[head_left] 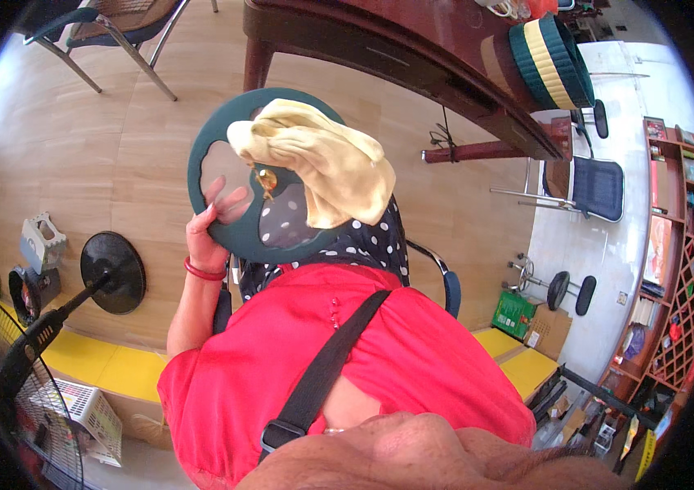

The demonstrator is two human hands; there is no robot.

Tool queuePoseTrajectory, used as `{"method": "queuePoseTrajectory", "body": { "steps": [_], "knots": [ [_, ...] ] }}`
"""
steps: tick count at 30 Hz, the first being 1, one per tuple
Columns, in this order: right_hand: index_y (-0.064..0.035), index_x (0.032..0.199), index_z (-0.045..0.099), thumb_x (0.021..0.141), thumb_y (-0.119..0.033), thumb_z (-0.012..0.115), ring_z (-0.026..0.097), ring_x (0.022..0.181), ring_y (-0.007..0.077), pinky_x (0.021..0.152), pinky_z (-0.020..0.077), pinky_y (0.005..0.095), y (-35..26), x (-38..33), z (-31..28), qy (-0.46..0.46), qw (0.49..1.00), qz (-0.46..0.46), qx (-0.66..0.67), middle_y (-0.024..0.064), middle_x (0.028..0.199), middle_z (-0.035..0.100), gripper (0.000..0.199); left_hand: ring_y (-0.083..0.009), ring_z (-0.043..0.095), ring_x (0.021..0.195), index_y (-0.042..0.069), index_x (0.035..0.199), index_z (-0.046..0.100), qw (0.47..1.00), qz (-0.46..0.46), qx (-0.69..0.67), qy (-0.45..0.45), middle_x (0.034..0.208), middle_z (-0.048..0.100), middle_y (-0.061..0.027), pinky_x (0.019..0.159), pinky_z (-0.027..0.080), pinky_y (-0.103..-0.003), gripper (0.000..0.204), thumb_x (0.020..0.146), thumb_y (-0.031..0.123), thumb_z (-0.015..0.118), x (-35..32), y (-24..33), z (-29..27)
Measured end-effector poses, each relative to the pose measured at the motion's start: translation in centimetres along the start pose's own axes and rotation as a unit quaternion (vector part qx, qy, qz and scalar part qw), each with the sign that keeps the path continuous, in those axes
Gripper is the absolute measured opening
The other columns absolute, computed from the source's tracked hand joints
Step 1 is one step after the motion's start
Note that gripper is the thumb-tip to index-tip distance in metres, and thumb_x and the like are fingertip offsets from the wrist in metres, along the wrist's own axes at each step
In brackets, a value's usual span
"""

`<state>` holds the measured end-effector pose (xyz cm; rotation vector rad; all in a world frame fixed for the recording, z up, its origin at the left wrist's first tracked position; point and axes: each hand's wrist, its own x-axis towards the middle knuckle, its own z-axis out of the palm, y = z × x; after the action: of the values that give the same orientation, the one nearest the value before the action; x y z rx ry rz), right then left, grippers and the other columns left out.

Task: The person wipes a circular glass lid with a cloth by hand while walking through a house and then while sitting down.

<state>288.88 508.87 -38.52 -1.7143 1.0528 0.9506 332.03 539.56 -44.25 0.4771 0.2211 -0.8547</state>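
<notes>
My left hand [206, 238] grips the left rim of a round dark green disc [208, 155] with see-through panels. The thumb lies at the rim, and fingers show through a sheer panel behind it. A crumpled cream cloth [322, 163] lies across the disc's upper right part. Beside the cloth, near the disc's middle, sits a small gold-coloured piece [266, 181]; its kind is too small to make out. The disc is above my lap, where a black skirt with white dots [375, 245] shows. My right hand does not show anywhere.
A dark red wooden table [379, 53] stands ahead, bearing a green and cream ring-shaped piece [549, 64] at right. Chairs [114, 28] stand far left and at right [598, 188]. A floor fan [110, 273] and a white step stool [42, 242] are left; shelves [665, 269] are far right.
</notes>
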Motion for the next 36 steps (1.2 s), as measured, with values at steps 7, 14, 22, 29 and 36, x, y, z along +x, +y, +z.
{"method": "queuePoseTrajectory", "body": {
  "steps": [7,14,22,29,36],
  "knots": [
    [-0.0063,0.091,0.066,0.089,-0.03,0.055,0.063,0.08,0.0203,0.072,0.0486,0.0393,1.0,1.2,-0.7,-0.001,0.999,-0.034,-0.012,0.0061,0.083,0.068,0.027,-0.0389,0.058,0.106,0.003,0.138,0.033,0.996,-0.045,0.045,-0.056,0.124,0.052,-0.0272,0.094,0.045,-0.049,0.064,0.083,0.02,0.06,0.2,-0.5,2.8],
    [-0.0062,0.091,0.066,0.089,-0.029,0.055,0.064,0.082,0.0218,0.073,0.0489,0.0399,0.6,2.6,-1.6,-0.017,0.996,-0.078,-0.044,0.0072,0.085,0.068,0.026,-0.0381,0.058,0.106,0.0,0.136,0.034,0.986,-0.076,0.105,-0.102,0.122,0.053,-0.0281,0.093,0.047,-0.048,0.062,0.084,0.021,0.06,3.3,-1.3,5.7],
    [-0.0062,0.091,0.066,0.088,-0.028,0.055,0.065,0.084,0.0236,0.074,0.0492,0.0406,-12.2,-0.4,-8.0,-0.054,0.902,-0.343,-0.255,0.0084,0.088,0.069,0.025,-0.0377,0.06,0.103,0.0,0.136,0.036,0.989,-0.054,0.086,-0.11,0.121,0.055,-0.0276,0.091,0.048,-0.046,0.063,0.083,0.021,0.063,5.3,-1.7,3.6],
    [-0.0018,0.09,0.056,0.088,-0.011,0.058,0.056,0.089,0.0272,0.076,0.0462,0.0354,-32.4,-7.2,-0.8,-0.389,0.617,-0.653,-0.205,0.0124,0.091,0.056,0.01,-0.0399,0.059,0.104,0.0,0.136,0.033,0.99,-0.008,0.091,-0.109,0.121,0.053,-0.03,0.092,0.047,-0.048,0.06,0.084,0.015,0.059,5.2,-0.5,4.0],
    [-0.0005,0.089,0.054,0.088,-0.016,0.058,0.057,0.078,0.0264,0.07,0.046,0.0355,-35.3,-10.4,1.6,-0.514,0.554,-0.601,-0.26,0.0113,0.084,0.056,0.016,-0.0404,0.058,0.106,0.0,0.138,0.032,0.986,0.024,0.118,-0.114,0.123,0.052,-0.0307,0.094,0.046,-0.048,0.06,0.086,0.016,0.056,2.7,0.8,4.5]
  ]
}}
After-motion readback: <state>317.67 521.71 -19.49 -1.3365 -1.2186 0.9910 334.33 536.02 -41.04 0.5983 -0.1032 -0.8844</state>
